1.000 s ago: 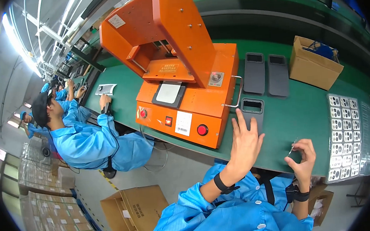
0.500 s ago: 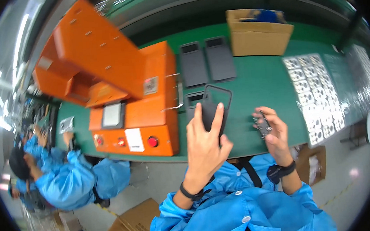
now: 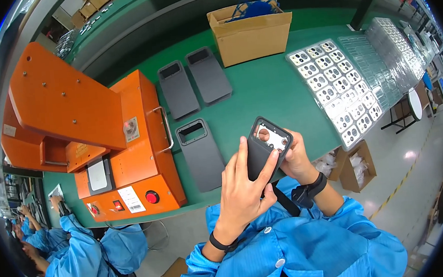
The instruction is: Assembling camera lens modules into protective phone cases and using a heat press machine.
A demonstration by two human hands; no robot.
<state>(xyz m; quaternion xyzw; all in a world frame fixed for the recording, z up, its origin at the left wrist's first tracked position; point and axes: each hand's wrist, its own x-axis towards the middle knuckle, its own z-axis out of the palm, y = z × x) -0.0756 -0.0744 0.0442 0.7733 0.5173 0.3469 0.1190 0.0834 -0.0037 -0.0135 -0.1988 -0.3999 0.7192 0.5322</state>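
Observation:
My left hand (image 3: pixel 246 188) grips a dark grey phone case (image 3: pixel 259 159), thumb below and fingers stretched over its face. The case is tilted, with its large camera cutout at the upper end. A white camera plate (image 3: pixel 273 138) with round holes shows through that cutout. My right hand (image 3: pixel 300 158) is closed around the case's right edge, its fingers behind, seemingly pressing the plate there; those fingertips are partly hidden. On the bench to the left lies another grey phone case (image 3: pixel 205 158). Two similar cases (image 3: pixel 178 92) (image 3: pixel 210 77) lie farther back.
An orange press machine (image 3: pixel 143 139) with a metal handle stands at left. Behind is an open cardboard box (image 3: pixel 252 37) with blue material. A tray of white camera plates (image 3: pixel 337 93) lies at right, beside stacked clear trays (image 3: pixel 394 47). A person in blue (image 3: pixel 80 259) sits far left.
My left hand has lifted the case off the bench. My right hand has brought the plate behind its cutout, so both hands now meet. The view has swung to the right.

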